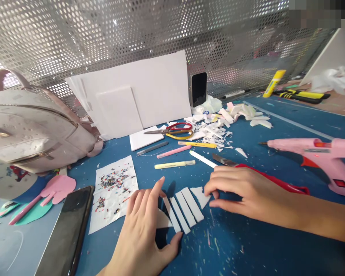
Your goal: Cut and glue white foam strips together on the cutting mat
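Note:
Several white foam strips [187,207] lie side by side on the blue table between my hands. My left hand [145,226] is open at the leftmost strip [171,214], fingertips near its far end and thumb by its near end. Partly under that hand is another white piece [163,219]. My right hand [244,188] rests with loosely bent fingers, thumb and index apart, at the edge of a torn white foam piece [200,196]. Nothing shows in its grasp; the undersides of its fingers are hidden. Just behind it lies a red-handled knife [264,174].
A pink glue gun [313,147] lies at the right. Behind the hands are several markers [174,165], scissors [172,131] and foam scraps [215,126]. Paper with colourful bits [113,191], a phone [67,226] and a backpack [37,122] are at the left.

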Available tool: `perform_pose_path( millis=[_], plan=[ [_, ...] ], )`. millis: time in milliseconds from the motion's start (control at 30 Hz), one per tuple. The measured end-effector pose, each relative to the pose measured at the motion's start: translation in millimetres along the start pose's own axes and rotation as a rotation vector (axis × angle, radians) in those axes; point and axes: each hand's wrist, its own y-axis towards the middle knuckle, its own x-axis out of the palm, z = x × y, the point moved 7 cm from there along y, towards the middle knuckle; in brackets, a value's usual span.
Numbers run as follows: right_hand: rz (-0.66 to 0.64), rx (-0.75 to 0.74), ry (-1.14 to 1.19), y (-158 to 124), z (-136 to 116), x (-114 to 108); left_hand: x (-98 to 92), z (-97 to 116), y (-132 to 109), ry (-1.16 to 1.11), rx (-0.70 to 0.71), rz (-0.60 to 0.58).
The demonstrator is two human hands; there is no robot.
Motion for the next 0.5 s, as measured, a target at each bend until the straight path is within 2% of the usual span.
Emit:
perform_pose_path(
  millis=[100,233,300,400,500],
  plan=[
    [-0.086,-0.205,-0.134,-3,-23,8,-0.1,0,-1,-0.031,0.014,0.027],
    [0.026,-0.491,-0.428,-12,-52,13,-12.6,-6,-4,-0.068,-0.017,0.106],
    [0.068,-0.603,-0.504,-17,-62,15,-23.3,-9,-5,-0.08,0.016,0.135],
    [0.077,-0.674,-0.545,-20,-68,19,-38.0,0,-10,-0.032,0.243,0.197],
    [0.067,-0.675,-0.578,-19,-67,24,-36.4,10,-18,0.083,0.458,0.206]
  ],
)
